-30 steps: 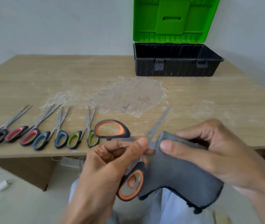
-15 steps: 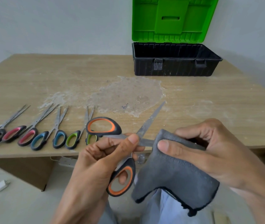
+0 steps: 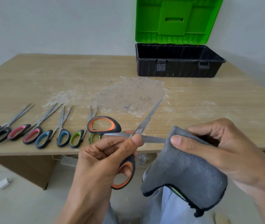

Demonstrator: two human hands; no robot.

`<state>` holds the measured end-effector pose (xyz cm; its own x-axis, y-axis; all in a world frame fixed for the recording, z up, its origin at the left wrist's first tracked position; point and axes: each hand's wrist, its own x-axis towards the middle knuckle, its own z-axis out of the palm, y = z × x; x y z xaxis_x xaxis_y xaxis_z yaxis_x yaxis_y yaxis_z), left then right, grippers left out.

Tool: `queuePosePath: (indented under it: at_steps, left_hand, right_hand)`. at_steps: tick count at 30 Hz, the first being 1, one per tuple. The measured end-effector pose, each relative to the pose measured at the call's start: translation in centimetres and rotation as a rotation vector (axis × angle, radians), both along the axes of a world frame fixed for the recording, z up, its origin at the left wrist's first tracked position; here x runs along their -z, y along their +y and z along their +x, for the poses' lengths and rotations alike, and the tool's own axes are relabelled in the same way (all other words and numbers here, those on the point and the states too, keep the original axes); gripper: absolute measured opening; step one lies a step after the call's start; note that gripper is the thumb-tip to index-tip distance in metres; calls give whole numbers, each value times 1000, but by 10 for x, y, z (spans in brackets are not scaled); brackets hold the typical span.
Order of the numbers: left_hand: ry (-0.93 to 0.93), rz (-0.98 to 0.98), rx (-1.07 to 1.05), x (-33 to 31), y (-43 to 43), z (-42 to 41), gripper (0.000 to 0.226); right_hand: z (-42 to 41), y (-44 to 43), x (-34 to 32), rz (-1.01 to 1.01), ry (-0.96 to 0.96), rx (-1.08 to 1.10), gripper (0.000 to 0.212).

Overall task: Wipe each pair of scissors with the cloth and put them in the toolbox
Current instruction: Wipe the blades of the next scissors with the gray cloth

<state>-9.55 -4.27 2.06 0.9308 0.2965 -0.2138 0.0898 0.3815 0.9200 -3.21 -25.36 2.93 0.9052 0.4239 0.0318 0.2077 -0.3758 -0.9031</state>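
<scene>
The left hand (image 3: pixel 99 160) has its grip clenched round the orange-and-black-handled steel scissors (image 3: pixel 144 122) at the pivot, one finger through the lower loop, blades spread wide in front of the bench (image 3: pixel 64 78) edge. The right hand (image 3: pixel 222 149) grips the grey fleece cloth (image 3: pixel 185 172), pinching it over the tip of the level blade. Since a second ago the cloth has slid outward, baring more steel between the two thumbs. Four other pairs of scissors (image 3: pixel 31 137) lie in a row on the near left; the black toolbox with green lid (image 3: pixel 177 68) stands open at the far right.
</scene>
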Motion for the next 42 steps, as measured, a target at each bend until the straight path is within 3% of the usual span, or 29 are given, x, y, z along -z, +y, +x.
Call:
queuePosePath:
  at_steps: [6,14,20,26,29,42]
  left_hand:
    - [-8,4,-5,-1,-2,-1,14]
    - [-83,90,-10,-2,-15,-3,27]
    - [-41,14,-7,-5,-7,-4,21]
    - [-44,24,-7,-3,-10,-5,17]
    - [-46,8,-24,-3,-12,-5,22]
    - [-42,-26,41,-3,-7,-7,27]
  right_hand:
    - [-1,-4,-4,26,6,-44,49]
    - [-5,13,-5,-18,-140,-94,50]
    - [-1,-2,-9,22,-62,-90,51]
    - [-6,-4,-10,-10,-75,-31,24]
    - [-7,3,-8,-36,-134,15,28]
    - [-4,16,-1,65,12,-38,59]
